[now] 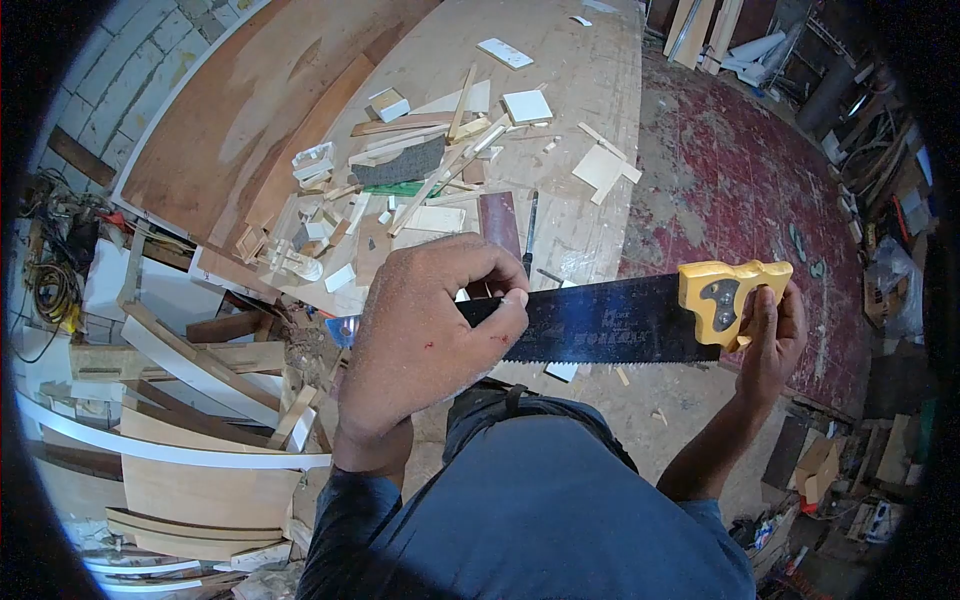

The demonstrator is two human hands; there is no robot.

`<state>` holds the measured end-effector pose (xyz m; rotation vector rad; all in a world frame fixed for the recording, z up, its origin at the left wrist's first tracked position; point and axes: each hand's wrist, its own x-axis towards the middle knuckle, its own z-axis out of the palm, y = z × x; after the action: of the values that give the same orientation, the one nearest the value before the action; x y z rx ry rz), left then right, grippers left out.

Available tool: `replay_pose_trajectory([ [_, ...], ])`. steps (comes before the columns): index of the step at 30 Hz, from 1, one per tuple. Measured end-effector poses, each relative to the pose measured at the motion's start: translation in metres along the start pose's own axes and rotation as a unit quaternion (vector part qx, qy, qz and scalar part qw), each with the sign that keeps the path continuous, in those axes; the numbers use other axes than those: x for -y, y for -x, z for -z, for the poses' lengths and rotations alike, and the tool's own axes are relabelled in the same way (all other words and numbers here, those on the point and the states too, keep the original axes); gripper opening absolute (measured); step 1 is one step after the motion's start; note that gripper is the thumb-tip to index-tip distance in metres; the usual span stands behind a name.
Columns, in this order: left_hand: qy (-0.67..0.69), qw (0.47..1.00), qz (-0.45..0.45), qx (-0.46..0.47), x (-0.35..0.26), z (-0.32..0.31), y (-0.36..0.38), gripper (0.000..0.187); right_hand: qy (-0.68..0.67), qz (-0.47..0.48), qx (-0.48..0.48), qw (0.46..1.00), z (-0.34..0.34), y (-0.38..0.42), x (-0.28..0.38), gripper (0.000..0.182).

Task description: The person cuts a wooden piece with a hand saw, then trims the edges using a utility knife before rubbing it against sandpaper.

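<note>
A hand saw (615,320) with a dark blade and a yellow handle is held across the front of my body, its teeth facing down toward me. My right hand (775,325) grips the yellow handle at the right. Near the other end of the blade, my left hand (440,330) pinches the top edge between thumb and fingers and covers part of the blade. The blade's tip shows just left of that hand.
Beyond the saw, a wooden table (590,230) bears wood offcuts, a white block (527,107) and a brown strip (499,222). Curved boards (200,370) are stacked at the left. A cardboard box (820,468) lies at the lower right.
</note>
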<state>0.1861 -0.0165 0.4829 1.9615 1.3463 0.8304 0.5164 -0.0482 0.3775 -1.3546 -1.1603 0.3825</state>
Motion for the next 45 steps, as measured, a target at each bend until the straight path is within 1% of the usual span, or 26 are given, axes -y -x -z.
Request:
replay_pose_trajectory([
  [5, 0.013, 0.999, 0.038, 0.024, 0.021, -0.009, -0.010, 0.014, -0.018, -0.029, 0.023, 0.999, -0.007, -0.002, -0.008, 0.021],
  [7, 0.074, 0.994, 0.041, 0.064, 0.059, -0.024, -0.017, 0.012, -0.038, -0.064, 0.048, 0.996, -0.017, -0.002, -0.023, 0.021],
  [10, 0.082, 0.987, 0.093, 0.104, 0.129, -0.053, -0.019, 0.017, 0.010, -0.137, 0.102, 0.985, -0.036, 0.012, -0.071, 0.021],
  [11, 0.040, 0.987, 0.117, 0.103, 0.152, -0.063, -0.015, 0.018, 0.004, -0.170, 0.125, 0.978, -0.046, 0.021, -0.090, 0.023],
  [14, -0.041, 0.979, 0.152, 0.128, 0.234, -0.097, 0.019, 0.020, 0.039, -0.290, 0.241, 0.926, -0.074, 0.062, -0.138, 0.022],
  [16, -0.015, 0.963, 0.212, 0.166, 0.273, -0.108, 0.046, 0.020, 0.005, -0.320, 0.275, 0.906, -0.091, 0.100, -0.179, 0.024],
  [18, 0.015, 0.965, 0.196, 0.172, 0.301, -0.117, 0.068, 0.019, 0.061, -0.448, 0.302, 0.839, -0.104, 0.127, -0.187, 0.025],
  [20, 0.003, 0.961, 0.197, 0.192, 0.304, -0.121, 0.068, 0.018, 0.020, -0.452, 0.297, 0.841, -0.112, 0.156, -0.197, 0.028],
  [22, -0.034, 0.956, 0.221, 0.192, 0.313, -0.133, 0.071, 0.017, 0.034, -0.503, 0.280, 0.817, -0.113, 0.185, -0.220, 0.026],
  [24, -0.035, 0.948, 0.212, 0.234, 0.320, -0.144, 0.065, 0.021, 0.056, -0.547, 0.256, 0.796, -0.104, 0.208, -0.234, 0.025],
  [26, -0.110, 0.975, 0.087, 0.170, 0.323, -0.160, 0.058, 0.031, 0.091, -0.603, 0.182, 0.771, -0.085, 0.232, -0.242, 0.023],
  [27, -0.128, 0.971, 0.080, 0.184, 0.311, -0.159, 0.048, 0.045, 0.108, -0.622, 0.123, 0.766, -0.072, 0.250, -0.246, 0.022],
  [28, -0.123, 0.971, 0.070, 0.192, 0.308, -0.161, 0.038, 0.045, 0.125, -0.612, 0.068, 0.778, -0.055, 0.274, -0.259, 0.020],
  [30, -0.093, 0.992, -0.010, 0.088, 0.304, -0.168, 0.021, 0.050, 0.151, -0.621, -0.008, 0.769, -0.016, 0.315, -0.268, 0.024],
  [31, -0.087, 0.991, -0.011, 0.102, 0.307, -0.172, 0.013, 0.054, 0.155, -0.649, -0.050, 0.743, 0.002, 0.331, -0.262, 0.025],
  [32, -0.080, 0.990, -0.023, 0.115, 0.317, -0.178, 0.007, 0.054, 0.114, -0.634, -0.141, 0.752, 0.022, 0.366, -0.278, 0.024],
  [34, -0.071, 0.974, -0.044, 0.213, 0.341, -0.195, -0.007, 0.056, 0.115, -0.638, -0.255, 0.718, 0.039, 0.394, -0.255, 0.025],
  [35, -0.082, 0.958, -0.054, 0.271, 0.349, -0.203, -0.011, 0.051, 0.116, -0.638, -0.275, 0.710, 0.043, 0.405, -0.243, 0.025],
  [36, -0.077, 0.953, -0.069, 0.285, 0.361, -0.217, -0.013, 0.051, 0.111, -0.625, -0.306, 0.709, 0.042, 0.410, -0.225, 0.025],
  [38, -0.174, 0.914, -0.200, 0.306, 0.381, -0.250, -0.010, 0.049, 0.108, -0.613, -0.359, 0.695, 0.037, 0.430, -0.206, 0.025],
  [40, -0.179, 0.887, -0.256, 0.340, 0.374, -0.270, -0.010, 0.045, 0.162, -0.600, -0.354, 0.699, 0.028, 0.438, -0.194, 0.024],
  [41, -0.204, 0.850, -0.355, 0.330, 0.374, -0.277, -0.010, 0.041, 0.174, -0.620, -0.358, 0.676, 0.019, 0.434, -0.183, 0.024],
  [42, -0.227, 0.805, -0.449, 0.313, 0.376, -0.285, -0.011, 0.037, 0.157, -0.594, -0.377, 0.693, 0.008, 0.433, -0.178, 0.024],
  [43, -0.239, 0.772, -0.461, 0.366, 0.383, -0.296, -0.015, 0.032, 0.155, -0.595, -0.372, 0.695, 0.000, 0.430, -0.171, 0.024],
  [44, -0.235, 0.765, -0.473, 0.367, 0.390, -0.305, -0.020, 0.032, 0.152, -0.594, -0.367, 0.699, -0.006, 0.425, -0.166, 0.023],
  [45, -0.212, 0.755, -0.460, 0.416, 0.399, -0.312, -0.023, 0.027, 0.159, -0.591, -0.369, 0.699, -0.011, 0.422, -0.164, 0.023],
])
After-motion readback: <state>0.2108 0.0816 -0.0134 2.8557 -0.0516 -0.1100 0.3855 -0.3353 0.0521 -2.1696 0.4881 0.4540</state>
